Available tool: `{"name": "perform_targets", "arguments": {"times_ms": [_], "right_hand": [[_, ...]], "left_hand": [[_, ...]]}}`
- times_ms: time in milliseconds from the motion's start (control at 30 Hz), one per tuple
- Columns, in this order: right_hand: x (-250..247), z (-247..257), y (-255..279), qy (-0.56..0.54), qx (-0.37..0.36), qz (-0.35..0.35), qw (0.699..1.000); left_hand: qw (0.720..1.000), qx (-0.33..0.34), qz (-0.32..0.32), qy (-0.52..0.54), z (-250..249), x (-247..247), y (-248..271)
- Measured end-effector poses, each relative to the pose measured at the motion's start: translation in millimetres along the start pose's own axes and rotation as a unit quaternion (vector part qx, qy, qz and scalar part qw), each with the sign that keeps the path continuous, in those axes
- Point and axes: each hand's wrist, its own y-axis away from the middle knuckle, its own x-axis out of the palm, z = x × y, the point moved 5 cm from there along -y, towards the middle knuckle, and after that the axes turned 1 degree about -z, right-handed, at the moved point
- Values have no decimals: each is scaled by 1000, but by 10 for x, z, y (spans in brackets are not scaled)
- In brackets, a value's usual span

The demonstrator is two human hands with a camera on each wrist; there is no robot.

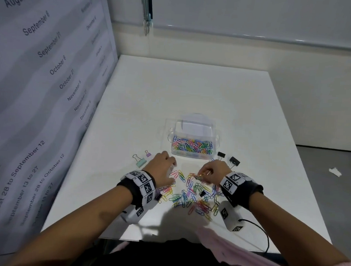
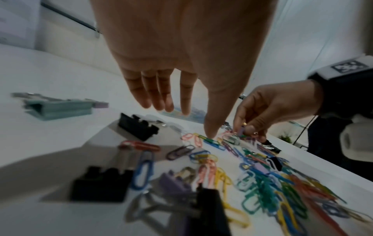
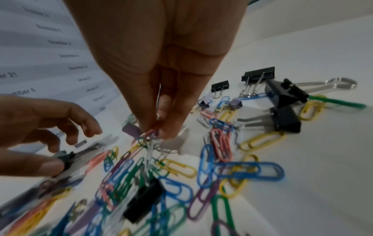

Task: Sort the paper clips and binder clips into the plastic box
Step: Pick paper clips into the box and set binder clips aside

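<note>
A clear plastic box (image 1: 215, 135) stands mid-table; its near compartment holds coloured paper clips (image 1: 192, 144), and the far one looks bare. A loose pile of paper clips (image 1: 195, 195) mixed with small binder clips lies in front of it. My right hand (image 1: 204, 173) pinches a tangled bunch of paper clips (image 3: 150, 140) at the pile's far edge, just off the table. My left hand (image 1: 173, 173) hovers at the pile's left with fingers (image 2: 161, 99) straight and holds nothing. Its thumb tip touches clips on the table.
A mint binder clip (image 1: 141, 163) and a small purple one (image 1: 148, 153) lie left of the box. Two black binder clips (image 1: 234, 161) sit to the box's right. A dated paper sheet (image 1: 40, 83) hangs along the left side. A cable (image 1: 265, 235) trails off the front right edge.
</note>
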Motion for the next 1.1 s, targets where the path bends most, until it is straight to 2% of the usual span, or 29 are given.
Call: {"name": "perform_targets", "arguments": {"times_ms": [167,300,467,567,667,767,867,1100], "right_hand": [[-101,5,3,-35,-1,-32,999],[-97,-11,-20,-27,-3,-26,999],[-60,-7,-60,-25,-8,-28,999],[-69,26,-89,-28,-24,-41,998],[-89,33,-103,-50,-19,-47,997],[-91,-19,-135,-25,-7,-57,998],[-27,-72,-120,18,8,-25,999],[292,-4,-30,88,-21,30,996]], "left_hand": [[998,24,58,-32,-195,193,-81],[998,44,49,-22,-263,247,-98],[998,27,52,21,-246,273,-100],[998,22,61,19,-242,277,-104],[998,22,64,14,-242,282,-119],[998,26,60,7,-248,280,-113],[998,22,51,20,-236,290,-79],[999,0,46,-2,-286,368,-58]]}}
